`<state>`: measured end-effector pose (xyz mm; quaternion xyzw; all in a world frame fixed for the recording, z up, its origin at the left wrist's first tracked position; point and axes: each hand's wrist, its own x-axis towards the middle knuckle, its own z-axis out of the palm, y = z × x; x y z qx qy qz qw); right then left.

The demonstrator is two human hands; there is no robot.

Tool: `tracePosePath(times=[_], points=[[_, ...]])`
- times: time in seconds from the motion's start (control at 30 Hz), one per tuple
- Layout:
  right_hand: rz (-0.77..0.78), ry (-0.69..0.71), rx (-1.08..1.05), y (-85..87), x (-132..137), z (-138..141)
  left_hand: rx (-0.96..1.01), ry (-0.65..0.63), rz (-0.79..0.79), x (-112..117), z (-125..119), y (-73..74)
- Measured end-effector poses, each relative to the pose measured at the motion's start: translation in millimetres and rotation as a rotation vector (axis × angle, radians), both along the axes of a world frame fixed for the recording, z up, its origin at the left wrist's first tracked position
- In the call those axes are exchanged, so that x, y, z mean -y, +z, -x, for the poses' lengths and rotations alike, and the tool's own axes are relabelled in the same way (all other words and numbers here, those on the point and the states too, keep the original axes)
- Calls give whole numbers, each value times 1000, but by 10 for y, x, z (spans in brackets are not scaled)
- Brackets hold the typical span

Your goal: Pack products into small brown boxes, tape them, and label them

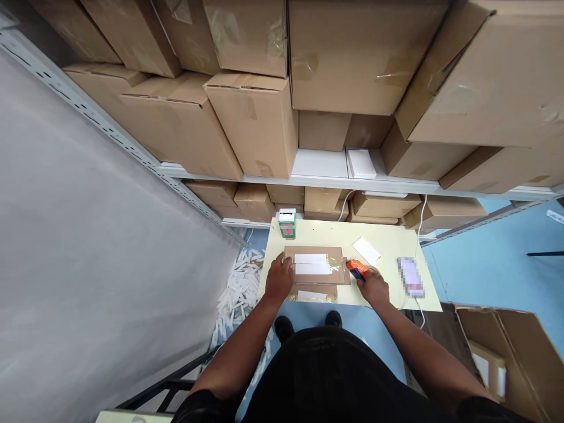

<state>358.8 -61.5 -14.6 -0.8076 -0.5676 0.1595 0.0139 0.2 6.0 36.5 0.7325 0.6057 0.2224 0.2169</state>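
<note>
A flat cardboard package [342, 275] lies on the pale table, with white paper strips [312, 269] across its middle and shiny clear tape over it. My left hand [279, 278] grips the package's left edge, fingers bent over it. In my right hand [374, 288] is an orange and dark blue tape dispenser [358, 268], its front at the right end of the package. Part of the dispenser is hidden by the fingers. Nearer to me, a second flat cardboard package [331, 290] with white paper and clear tape lies at the table's front edge.
A small green and white box [288, 224] stands at the table's back left. A white card [366, 251] and a blurred phone [410, 277] lie to the right. Shelves of cartons [251, 123] rise behind. White strips [240, 288] litter the floor; an open carton [506, 352] stands at right.
</note>
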Motion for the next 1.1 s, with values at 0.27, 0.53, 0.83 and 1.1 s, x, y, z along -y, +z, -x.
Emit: tracePosePath(times=[0.27,0.53,0.83,1.1], points=[[100,-187,-2,-113,-19,-35,-48,-268,61,-52,-103,153],[-156,-242,-795,835,138,-150,298,18,237,-248,-107,277],[92,282,-698,1644,-794,921,780,110,423,-172,90,351],[205,404,-601,1443,-966,1259,978,182,513,-159,80,291]])
